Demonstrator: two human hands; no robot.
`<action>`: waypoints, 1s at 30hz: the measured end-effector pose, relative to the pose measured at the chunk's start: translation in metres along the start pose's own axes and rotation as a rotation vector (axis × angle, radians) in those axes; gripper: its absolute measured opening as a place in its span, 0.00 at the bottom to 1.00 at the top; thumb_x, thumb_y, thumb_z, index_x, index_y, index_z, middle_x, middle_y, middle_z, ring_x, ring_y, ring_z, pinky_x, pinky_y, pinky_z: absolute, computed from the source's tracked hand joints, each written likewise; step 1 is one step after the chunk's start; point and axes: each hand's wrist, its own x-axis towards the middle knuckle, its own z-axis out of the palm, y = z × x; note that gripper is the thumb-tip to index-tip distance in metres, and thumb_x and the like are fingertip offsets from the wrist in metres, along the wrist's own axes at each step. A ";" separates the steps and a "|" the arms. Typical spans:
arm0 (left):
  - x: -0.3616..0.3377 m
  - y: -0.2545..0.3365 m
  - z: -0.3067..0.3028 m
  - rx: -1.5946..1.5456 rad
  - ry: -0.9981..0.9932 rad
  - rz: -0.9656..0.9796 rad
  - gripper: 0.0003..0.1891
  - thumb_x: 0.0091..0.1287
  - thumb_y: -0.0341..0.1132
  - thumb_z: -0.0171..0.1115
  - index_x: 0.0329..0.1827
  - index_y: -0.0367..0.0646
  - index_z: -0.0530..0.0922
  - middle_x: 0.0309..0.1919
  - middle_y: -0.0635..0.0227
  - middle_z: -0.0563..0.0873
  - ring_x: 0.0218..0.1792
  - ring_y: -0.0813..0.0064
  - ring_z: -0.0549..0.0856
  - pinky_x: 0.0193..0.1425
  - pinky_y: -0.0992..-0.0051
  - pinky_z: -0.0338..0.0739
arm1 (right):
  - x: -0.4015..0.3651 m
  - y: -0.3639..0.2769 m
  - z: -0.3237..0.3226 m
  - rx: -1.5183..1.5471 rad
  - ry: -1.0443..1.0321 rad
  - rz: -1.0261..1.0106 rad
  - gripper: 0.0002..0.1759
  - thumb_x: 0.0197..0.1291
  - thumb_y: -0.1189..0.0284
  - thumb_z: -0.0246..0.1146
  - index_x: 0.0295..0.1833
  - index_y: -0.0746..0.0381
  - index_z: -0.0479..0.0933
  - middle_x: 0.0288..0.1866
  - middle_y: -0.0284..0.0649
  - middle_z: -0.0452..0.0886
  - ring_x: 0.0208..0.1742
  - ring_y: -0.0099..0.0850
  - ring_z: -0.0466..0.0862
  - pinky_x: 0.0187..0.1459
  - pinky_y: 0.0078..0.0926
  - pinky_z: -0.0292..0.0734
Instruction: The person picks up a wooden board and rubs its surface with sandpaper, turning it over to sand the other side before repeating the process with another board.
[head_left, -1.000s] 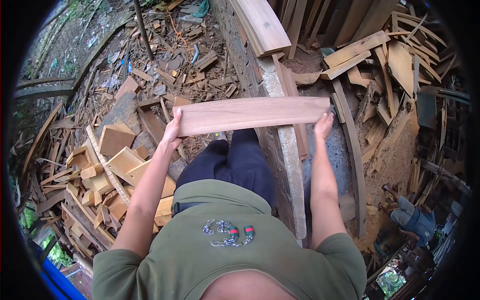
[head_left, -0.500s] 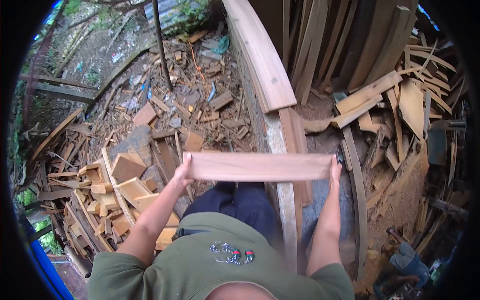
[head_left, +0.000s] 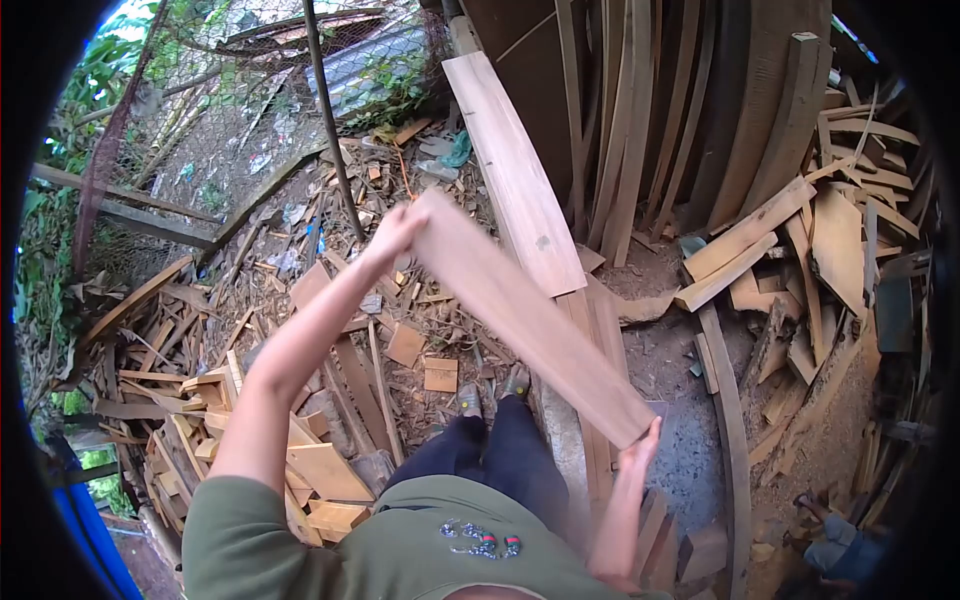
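Head view. The left arm is stretched forward and up, elbow nearly straight. The left hand (head_left: 395, 232) is closed around the far end of a board (head_left: 530, 315), fingers wrapped over its edge. The right arm is bent close to the body, forearm rising steeply. The right hand (head_left: 640, 452) is closed on the near end of the board, fingertips curled over the corner; the palm is hidden behind the wood.

The board is held clear of the ground, in the air in front of the chest. Its long axis runs diagonally, from the upper left at the left hand down to the lower right at the right hand. The broad face is turned up toward the camera, and the far end is blurred.

A longer plank (head_left: 515, 170) is seen lying along the top of a low wall (head_left: 562, 440), just beyond the board and roughly parallel to it. Scattered offcuts (head_left: 300, 460) are noted on the ground to the left. Tall planks (head_left: 650, 100) are leaned upright at the back. Another person's leg (head_left: 835, 545) is seen at the lower right.
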 end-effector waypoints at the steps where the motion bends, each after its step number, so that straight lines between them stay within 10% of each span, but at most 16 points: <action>1: 0.017 0.032 0.009 0.025 0.013 0.062 0.26 0.69 0.44 0.58 0.64 0.34 0.69 0.51 0.57 0.80 0.48 0.67 0.81 0.50 0.66 0.78 | -0.003 0.005 0.004 -0.001 0.004 -0.001 0.33 0.69 0.48 0.54 0.66 0.63 0.67 0.65 0.44 0.73 0.64 0.38 0.75 0.66 0.39 0.69; 3: 0.077 0.062 0.021 0.109 -0.048 0.110 0.27 0.68 0.46 0.59 0.64 0.36 0.70 0.49 0.59 0.82 0.45 0.72 0.80 0.46 0.71 0.76 | -0.014 0.018 0.028 0.163 0.025 0.058 0.34 0.69 0.48 0.53 0.67 0.63 0.66 0.66 0.45 0.73 0.66 0.38 0.73 0.68 0.39 0.67; 7: 0.139 0.088 0.062 0.378 0.120 0.217 0.35 0.62 0.47 0.62 0.68 0.33 0.67 0.63 0.42 0.73 0.65 0.51 0.73 0.68 0.62 0.68 | -0.037 0.034 0.074 0.249 0.078 0.020 0.35 0.68 0.47 0.54 0.70 0.61 0.64 0.69 0.40 0.70 0.69 0.36 0.71 0.71 0.36 0.63; 11: 0.111 0.070 0.110 0.186 0.346 0.342 0.42 0.63 0.44 0.62 0.74 0.31 0.52 0.75 0.41 0.50 0.76 0.51 0.53 0.78 0.64 0.53 | -0.062 0.032 0.089 0.172 0.194 -0.103 0.39 0.68 0.45 0.53 0.71 0.65 0.61 0.71 0.42 0.68 0.68 0.35 0.70 0.71 0.30 0.62; 15: 0.084 0.019 0.146 -0.073 0.480 0.135 0.40 0.66 0.40 0.58 0.74 0.28 0.50 0.74 0.44 0.54 0.76 0.54 0.52 0.79 0.66 0.49 | -0.075 0.043 0.110 0.245 0.193 -0.026 0.35 0.71 0.48 0.49 0.72 0.64 0.59 0.72 0.43 0.67 0.71 0.35 0.68 0.72 0.32 0.61; 16: 0.074 0.018 0.132 -0.267 0.013 0.099 0.41 0.67 0.40 0.57 0.75 0.26 0.46 0.75 0.44 0.51 0.77 0.55 0.50 0.79 0.68 0.44 | -0.083 0.038 0.126 0.245 0.170 0.014 0.34 0.73 0.50 0.46 0.72 0.64 0.59 0.72 0.43 0.66 0.72 0.36 0.67 0.74 0.34 0.58; 30: 0.084 0.037 0.150 -0.058 0.108 0.211 0.48 0.69 0.42 0.56 0.75 0.27 0.32 0.78 0.46 0.36 0.79 0.58 0.39 0.80 0.72 0.37 | -0.046 0.057 0.354 0.348 0.052 0.031 0.41 0.69 0.45 0.50 0.73 0.68 0.58 0.75 0.43 0.61 0.73 0.33 0.64 0.73 0.31 0.56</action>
